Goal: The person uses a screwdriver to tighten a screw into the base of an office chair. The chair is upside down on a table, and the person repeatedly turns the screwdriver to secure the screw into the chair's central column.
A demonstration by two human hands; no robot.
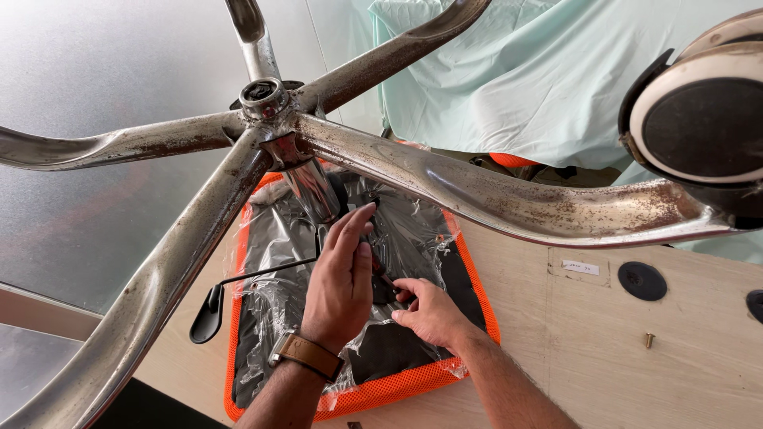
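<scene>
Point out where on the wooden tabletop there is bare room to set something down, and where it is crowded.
The wooden tabletop is bare right of the orange seat, bordered by the right hand, the round black cap and a small brass screw. A narrower strip lies left of the black lever. Crowded: the plastic-wrapped seat underside, where the left hand works beneath the rusty chrome base.

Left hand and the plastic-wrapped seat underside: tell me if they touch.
Touching. The head view shows the left hand with fingers pressed onto the plastic wrap of the upturned seat, no gap visible.
</scene>
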